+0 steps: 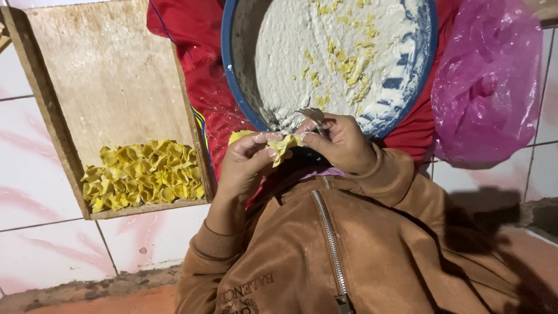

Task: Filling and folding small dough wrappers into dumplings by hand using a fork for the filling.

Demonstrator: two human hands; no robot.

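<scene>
White floor tiles lie below as my left hand [247,163] and right hand [340,139] both pinch a yellow dumpling wrapper [285,145] between fingertips, just before a blue basin [238,75] of pale filling, with folded yellow dumplings [142,174] piled on a wooden tray [104,75] at left.

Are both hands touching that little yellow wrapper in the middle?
Touching. The head view shows the left hand and right hand both pinching the yellow wrapper, fingertips pressed on its edges, just below the blue bowl.
</scene>
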